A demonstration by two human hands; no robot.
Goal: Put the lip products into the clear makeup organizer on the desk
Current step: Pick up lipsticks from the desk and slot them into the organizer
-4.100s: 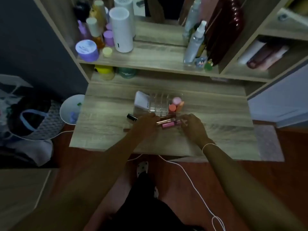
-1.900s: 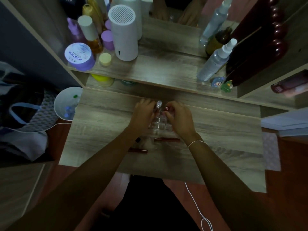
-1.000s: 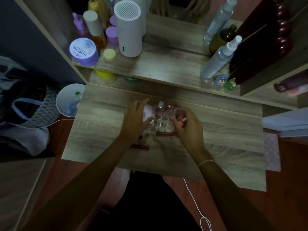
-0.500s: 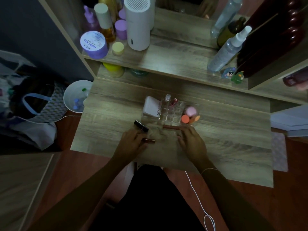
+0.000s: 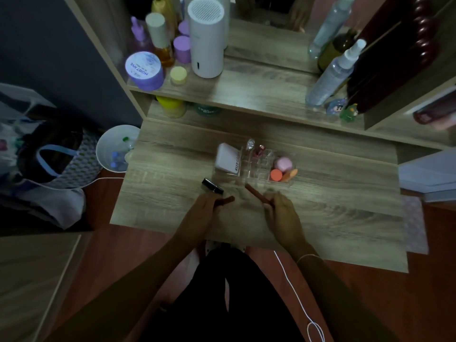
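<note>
Wooden vanity desk [image 5: 320,213], dim light. Raised shelf [image 5: 259,92] behind it carries bottles and jars, not part of the job.

Clear makeup organizer [image 5: 256,170] sits mid-desk, toward the back. A white compact [image 5: 227,159] stands in its left section; pink and orange sponges [image 5: 283,169] fill the right. Two lip products already stand upright in the rear centre slots: a clear-capped tube [image 5: 250,144] and a red one [image 5: 258,150]. The front centre slots look empty, though the clear walls make that hard to confirm.

Left hand [image 5: 202,208] is curled around a reddish-brown lip tube [image 5: 225,200], whose tip pokes out toward the right. Right hand [image 5: 281,211] pinches a long reddish lip pencil [image 5: 255,193], its far end angled up-left, close to the organizer's front edge.

A black lipstick [image 5: 212,186] lies loose on the desk, just beyond the left hand and just beside the organizer's front-left corner.

Judgement: pick-up step is done for two items; insertion comes next. Each needs tipping upright and lowering into a free centre slot. Slots are narrow, so one hand at a time seems wise. The black lipstick remains to collect afterwards.
</note>
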